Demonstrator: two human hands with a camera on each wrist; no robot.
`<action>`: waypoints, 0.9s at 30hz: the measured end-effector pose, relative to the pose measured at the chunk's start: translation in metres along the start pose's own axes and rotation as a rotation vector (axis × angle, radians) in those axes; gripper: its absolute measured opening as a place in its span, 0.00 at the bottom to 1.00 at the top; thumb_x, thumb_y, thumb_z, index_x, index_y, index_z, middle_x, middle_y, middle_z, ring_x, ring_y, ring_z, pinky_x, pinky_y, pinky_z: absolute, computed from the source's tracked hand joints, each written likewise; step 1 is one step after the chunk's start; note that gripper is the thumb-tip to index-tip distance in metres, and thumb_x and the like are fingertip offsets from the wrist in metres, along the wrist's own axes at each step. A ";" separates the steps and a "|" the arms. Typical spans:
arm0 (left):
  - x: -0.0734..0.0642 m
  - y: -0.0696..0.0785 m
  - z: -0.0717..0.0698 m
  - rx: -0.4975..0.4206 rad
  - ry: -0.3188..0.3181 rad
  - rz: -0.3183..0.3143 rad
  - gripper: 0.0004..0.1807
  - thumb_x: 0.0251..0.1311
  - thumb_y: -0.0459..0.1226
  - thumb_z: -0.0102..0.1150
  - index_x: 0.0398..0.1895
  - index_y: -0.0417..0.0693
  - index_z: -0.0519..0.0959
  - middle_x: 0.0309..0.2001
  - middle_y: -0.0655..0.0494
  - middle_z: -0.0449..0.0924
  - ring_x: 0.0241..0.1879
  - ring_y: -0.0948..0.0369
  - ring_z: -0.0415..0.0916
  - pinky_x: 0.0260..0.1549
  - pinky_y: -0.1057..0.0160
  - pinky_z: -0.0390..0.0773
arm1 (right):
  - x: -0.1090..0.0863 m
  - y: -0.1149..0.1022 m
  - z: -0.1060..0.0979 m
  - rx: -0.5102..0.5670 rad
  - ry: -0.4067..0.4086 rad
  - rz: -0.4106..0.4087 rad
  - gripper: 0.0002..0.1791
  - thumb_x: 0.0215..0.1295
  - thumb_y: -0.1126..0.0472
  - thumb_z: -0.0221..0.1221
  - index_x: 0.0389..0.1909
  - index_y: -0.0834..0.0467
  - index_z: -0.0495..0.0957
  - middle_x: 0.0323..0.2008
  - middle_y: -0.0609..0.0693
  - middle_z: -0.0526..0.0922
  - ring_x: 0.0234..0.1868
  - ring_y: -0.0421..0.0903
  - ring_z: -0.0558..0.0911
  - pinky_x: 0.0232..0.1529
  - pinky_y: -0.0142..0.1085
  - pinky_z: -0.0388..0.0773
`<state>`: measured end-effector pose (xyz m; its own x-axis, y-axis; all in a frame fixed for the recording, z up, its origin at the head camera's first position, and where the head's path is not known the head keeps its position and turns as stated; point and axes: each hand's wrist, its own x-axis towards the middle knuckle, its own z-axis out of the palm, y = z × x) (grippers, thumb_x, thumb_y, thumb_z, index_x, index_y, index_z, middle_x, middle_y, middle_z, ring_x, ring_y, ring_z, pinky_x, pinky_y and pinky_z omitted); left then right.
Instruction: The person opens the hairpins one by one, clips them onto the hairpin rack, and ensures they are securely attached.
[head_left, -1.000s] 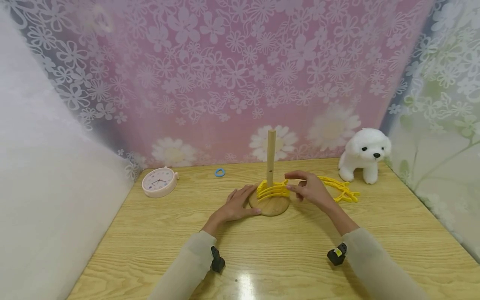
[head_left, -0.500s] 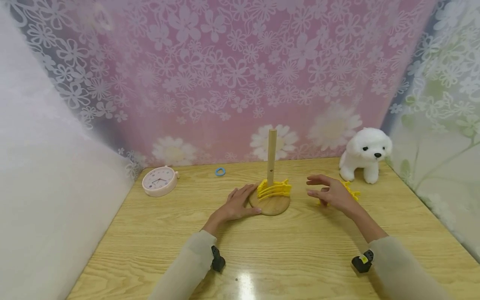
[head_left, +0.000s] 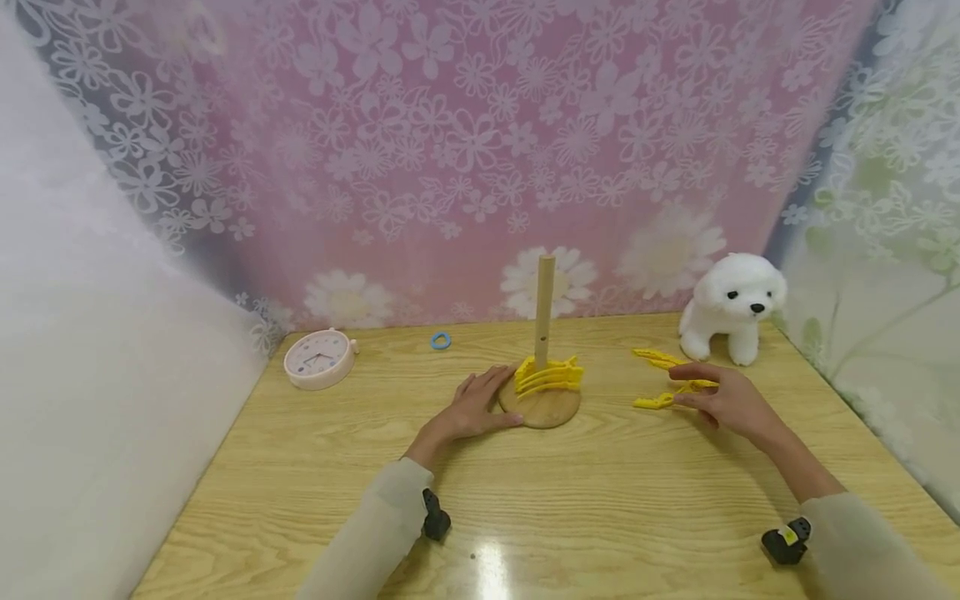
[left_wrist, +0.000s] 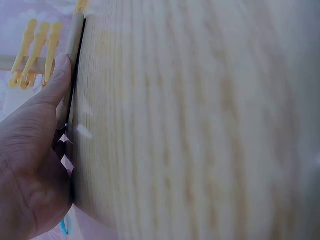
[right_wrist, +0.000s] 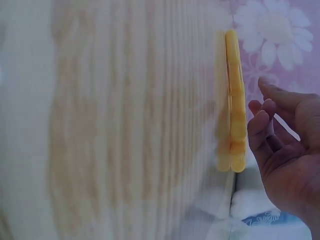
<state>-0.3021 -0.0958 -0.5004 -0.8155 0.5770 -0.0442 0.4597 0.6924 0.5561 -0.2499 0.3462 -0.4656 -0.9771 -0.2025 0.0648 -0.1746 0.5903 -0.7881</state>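
On the wooden table (head_left: 585, 500), right of its middle and nearer the far edge than the near one, a round wooden base (head_left: 552, 414) carries an upright peg (head_left: 544, 300). At the foot of the peg sit 3 curved yellow pieces (head_left: 551, 377), stacked; whether they fully encircle it cannot be told. The left hand (head_left: 474, 410) rests against the base's left rim, thumb and fingers spread along it without being clenched. Toward the table's far right corner lie loose yellow pieces (head_left: 654, 402), their count unclear behind the fingers. Just above them hangs the right hand (head_left: 726, 403), thumb apart from the fingers and grasping nothing; the right wrist view shows a narrow gap between it and the pieces. A white plush dog (head_left: 731, 304) stands at the far right corner, a pink clock (head_left: 318, 360) lies near the far left corner, and a blue ring (head_left: 441, 347) lies close to the far edge.
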 end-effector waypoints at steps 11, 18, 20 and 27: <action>-0.001 0.002 -0.002 -0.017 -0.001 0.013 0.50 0.70 0.61 0.59 0.86 0.59 0.46 0.85 0.54 0.43 0.84 0.56 0.36 0.80 0.47 0.30 | -0.002 0.015 -0.011 -0.112 0.022 0.071 0.22 0.72 0.62 0.65 0.62 0.68 0.79 0.38 0.63 0.85 0.16 0.43 0.73 0.17 0.36 0.72; -0.001 0.002 -0.002 -0.013 -0.003 0.014 0.50 0.71 0.61 0.59 0.86 0.58 0.46 0.85 0.54 0.43 0.84 0.56 0.36 0.80 0.48 0.30 | -0.001 0.016 -0.010 -0.199 0.017 0.028 0.19 0.71 0.66 0.65 0.60 0.67 0.82 0.43 0.66 0.85 0.14 0.42 0.72 0.16 0.34 0.70; -0.001 0.002 -0.002 -0.013 -0.003 0.013 0.50 0.71 0.61 0.59 0.86 0.58 0.46 0.85 0.54 0.43 0.84 0.57 0.36 0.80 0.48 0.30 | -0.001 0.015 -0.009 -0.242 0.021 -0.004 0.18 0.69 0.68 0.66 0.58 0.66 0.83 0.48 0.69 0.85 0.17 0.42 0.72 0.17 0.34 0.71; -0.001 0.003 -0.003 -0.017 -0.003 0.025 0.50 0.71 0.60 0.59 0.86 0.57 0.46 0.85 0.52 0.43 0.84 0.54 0.36 0.80 0.46 0.30 | -0.003 0.013 -0.004 -0.301 0.016 -0.033 0.20 0.65 0.69 0.68 0.58 0.65 0.84 0.55 0.70 0.82 0.19 0.40 0.71 0.18 0.33 0.72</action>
<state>-0.3007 -0.0959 -0.4969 -0.8026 0.5956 -0.0323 0.4742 0.6701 0.5710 -0.2493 0.3576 -0.4733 -0.9717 -0.2147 0.0985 -0.2320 0.7892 -0.5686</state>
